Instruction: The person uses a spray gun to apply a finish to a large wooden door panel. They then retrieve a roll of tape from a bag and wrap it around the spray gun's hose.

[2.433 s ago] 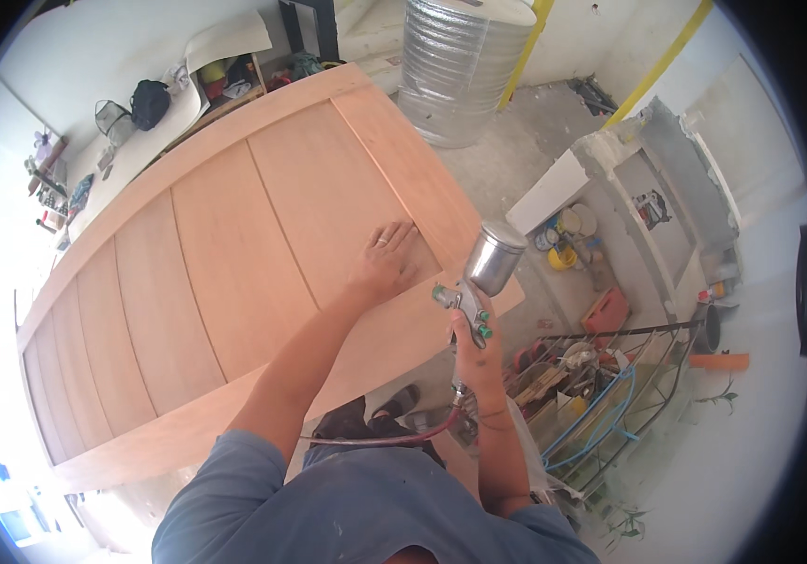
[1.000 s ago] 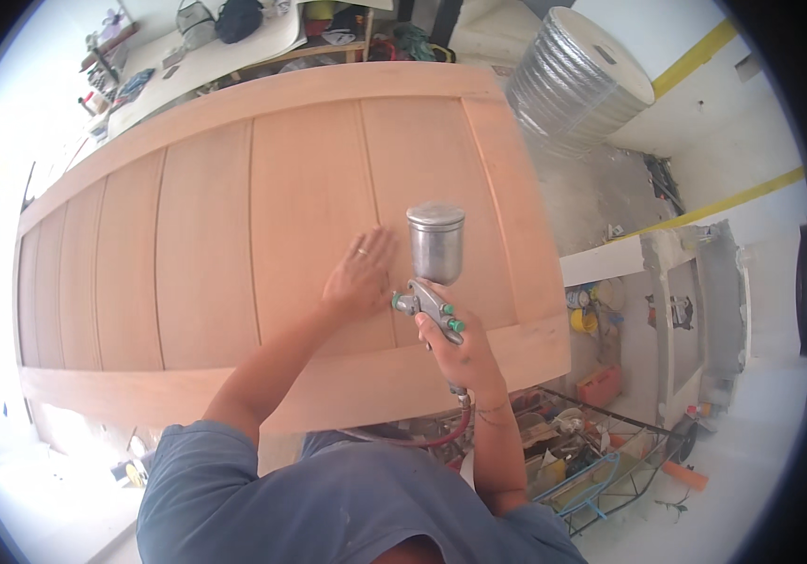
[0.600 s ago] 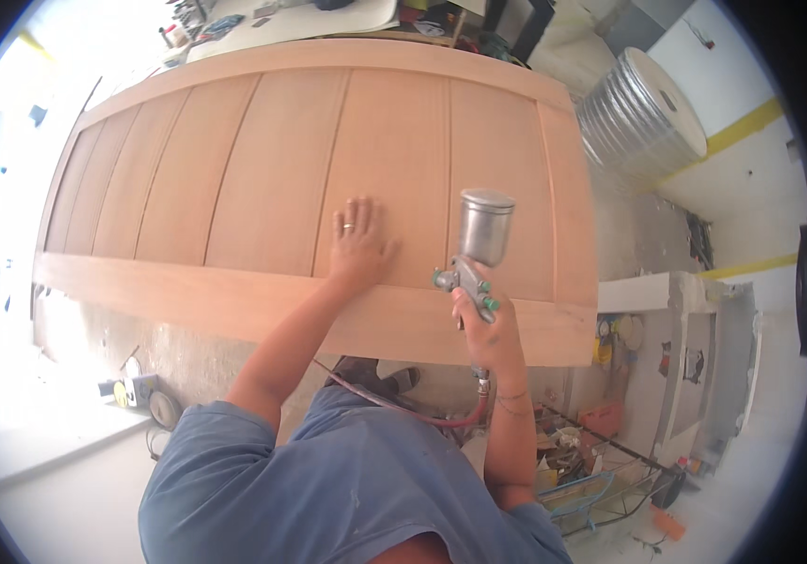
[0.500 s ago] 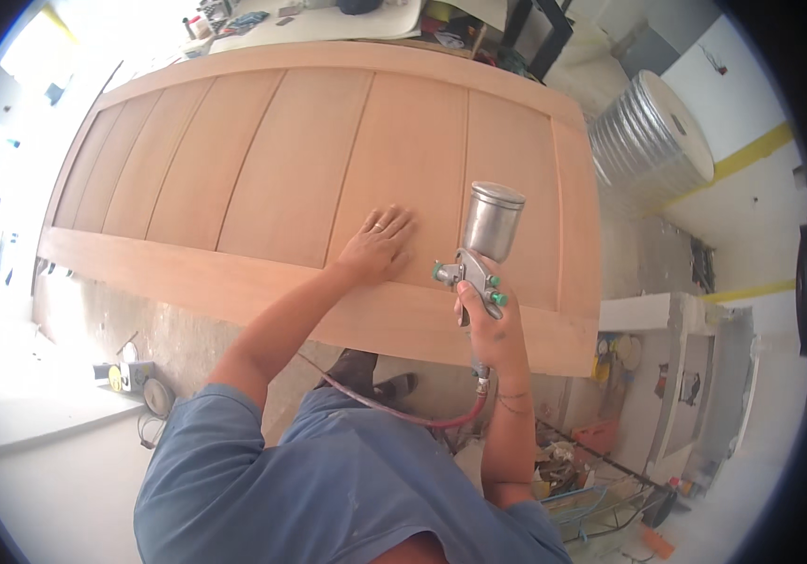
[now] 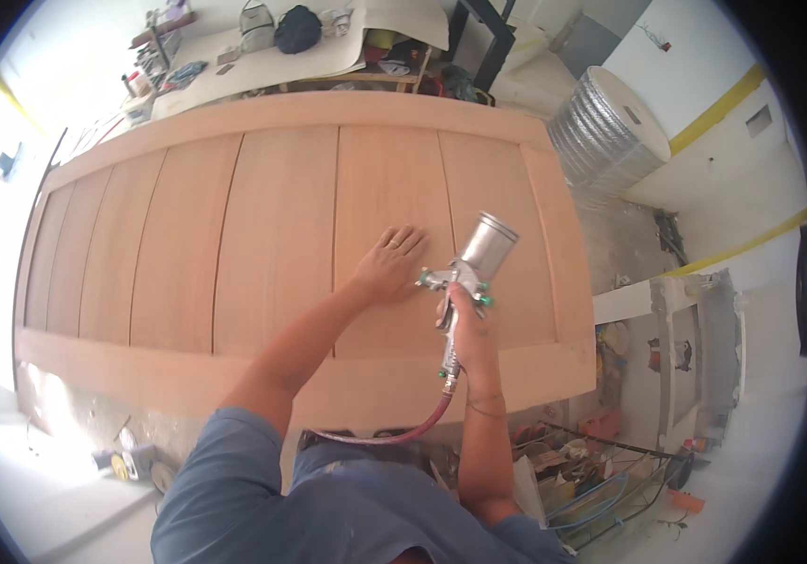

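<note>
A large wooden door panel [image 5: 281, 207] with vertical grooves and a raised frame lies flat in front of me. My left hand [image 5: 392, 267] rests palm down on its boards, fingers stretched out, a ring on one finger. In my right hand [image 5: 475, 343] is a silver spray gun [image 5: 450, 279] with green knobs, gripped by its handle. Its metal cup [image 5: 489, 246] tilts to the upper right, and the nozzle end points left toward my left hand. From the handle's lower end a red hose [image 5: 422, 423] curves away to the left, across the front of my body.
Behind the panel stands a cluttered bench [image 5: 328, 56] with a dark cap [image 5: 297, 29] and a bag. A big roll of silvery wrap [image 5: 601, 127] is at the far right. Low on the right sits a rack of odds and ends [image 5: 563, 470]; a small machine [image 5: 137, 462] is at left.
My left hand has slid farther across the boards, away from my body. The spray gun has moved a little left and its cup leans more to the right. The whole view has shifted.
</note>
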A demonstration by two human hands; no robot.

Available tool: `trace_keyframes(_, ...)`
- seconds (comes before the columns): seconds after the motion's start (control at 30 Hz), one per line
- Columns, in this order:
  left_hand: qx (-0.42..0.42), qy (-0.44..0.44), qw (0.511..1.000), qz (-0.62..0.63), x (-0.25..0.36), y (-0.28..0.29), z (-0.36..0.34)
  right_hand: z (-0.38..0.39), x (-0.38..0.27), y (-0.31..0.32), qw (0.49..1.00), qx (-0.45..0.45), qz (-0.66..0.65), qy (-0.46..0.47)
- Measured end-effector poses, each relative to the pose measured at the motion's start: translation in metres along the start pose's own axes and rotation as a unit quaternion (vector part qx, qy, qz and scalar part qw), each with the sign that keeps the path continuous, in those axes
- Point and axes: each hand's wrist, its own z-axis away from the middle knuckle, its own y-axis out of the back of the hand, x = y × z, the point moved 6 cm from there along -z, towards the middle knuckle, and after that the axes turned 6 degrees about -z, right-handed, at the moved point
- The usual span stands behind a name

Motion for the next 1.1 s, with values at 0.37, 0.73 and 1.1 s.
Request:
trace_keyframes(0.37,0.060,0.223,0.971,-0.055,-0.182,-0.002,-0.130,-0.072,-0.016,-0.094,0.994,0.082,0.001,0.078)
trace_keyframes(0.73,0.061,0.182,0.981,-0.019,-0.241,0.022,-0.097,-0.087,-0.009,-0.153,0.996,-0.022,0.045,0.068)
trace_keyframes(1.1,0.041,0.247,0.966,-0.062,-0.188,0.056,0.078,-0.005,-0.010,-0.184,0.972,-0.178,0.152,-0.010)
